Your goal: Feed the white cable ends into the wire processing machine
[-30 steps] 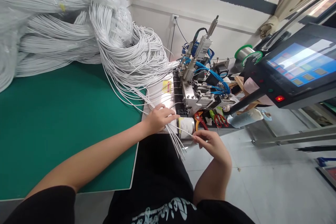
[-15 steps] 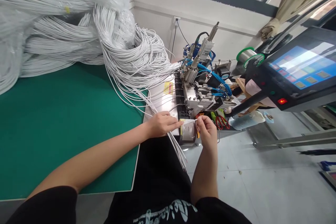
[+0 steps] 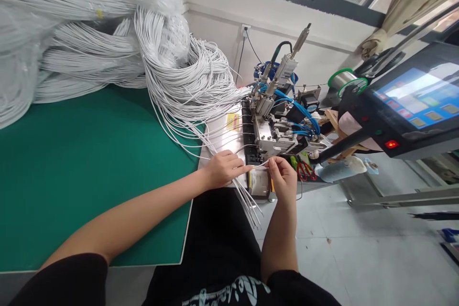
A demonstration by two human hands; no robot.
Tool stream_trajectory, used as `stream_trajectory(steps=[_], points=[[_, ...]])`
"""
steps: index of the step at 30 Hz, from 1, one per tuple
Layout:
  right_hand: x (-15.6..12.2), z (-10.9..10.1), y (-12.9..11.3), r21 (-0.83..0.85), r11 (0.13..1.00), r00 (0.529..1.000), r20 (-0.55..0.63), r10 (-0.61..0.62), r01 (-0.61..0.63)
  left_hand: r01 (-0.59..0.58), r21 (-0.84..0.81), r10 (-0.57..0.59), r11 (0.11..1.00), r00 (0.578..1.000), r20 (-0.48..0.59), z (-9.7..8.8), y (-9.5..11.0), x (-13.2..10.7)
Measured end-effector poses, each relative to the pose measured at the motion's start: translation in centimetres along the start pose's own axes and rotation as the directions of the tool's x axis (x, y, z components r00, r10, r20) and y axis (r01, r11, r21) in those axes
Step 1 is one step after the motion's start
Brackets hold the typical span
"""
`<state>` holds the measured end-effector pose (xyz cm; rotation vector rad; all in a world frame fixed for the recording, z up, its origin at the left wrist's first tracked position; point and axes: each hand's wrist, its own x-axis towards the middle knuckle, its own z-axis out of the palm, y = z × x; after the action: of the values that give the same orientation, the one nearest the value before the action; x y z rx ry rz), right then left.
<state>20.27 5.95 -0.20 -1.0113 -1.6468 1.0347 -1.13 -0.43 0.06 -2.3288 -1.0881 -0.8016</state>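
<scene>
My left hand (image 3: 225,169) is closed around several white cables, whose loose ends (image 3: 249,203) hang down below it past the machine's front edge. One white cable (image 3: 261,164) runs from my left fingertips across to my right hand (image 3: 282,172), which pinches it near its end. Just beyond both hands stands a machine (image 3: 267,129) with metal slides, cylinders and blue air tubes. A row of cables leads into the black strip (image 3: 247,129) along its side. The cable tip is hidden by my right fingers.
Large bundles of white cable (image 3: 193,76), partly in clear plastic, lie on the green table (image 3: 107,162). To the right are a touchscreen (image 3: 423,95), a wire spool (image 3: 346,81), red-handled scissors (image 3: 306,170) and a plastic bottle (image 3: 337,169).
The view has shifted slightly, so the scene sits further right. The hanging cable ends have spread and swung to the right. Both hands keep their hold.
</scene>
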Motion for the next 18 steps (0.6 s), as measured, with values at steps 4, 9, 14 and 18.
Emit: stream_trajectory(steps=[4, 9, 14, 18], points=[[-0.28, 0.24, 0.02, 0.001, 1.0, 1.0, -0.022, 0.01, -0.01, 0.028, 0.018, -0.028, 0.999, 0.999, 0.026, 0.1, 0.05, -0.02], [-0.72, 0.26, -0.21, 0.053, 0.998, 0.999, -0.044, 0.021, -0.019, 0.026, 0.026, -0.026, 0.999, 1.0, 0.008, 0.19, -0.03, -0.06], [-0.86, 0.05, -0.22, 0.074, 0.997, 0.997, -0.073, 0.009, -0.003, 0.017, 0.013, -0.017, 1.0, 1.0, -0.011, 0.21, -0.07, 0.01], [-0.92, -0.03, -0.48, 0.054, 0.998, 0.998, -0.053, 0.021, -0.018, 0.02, 0.006, -0.02, 1.0, 1.0, 0.004, 0.27, -0.07, -0.05]])
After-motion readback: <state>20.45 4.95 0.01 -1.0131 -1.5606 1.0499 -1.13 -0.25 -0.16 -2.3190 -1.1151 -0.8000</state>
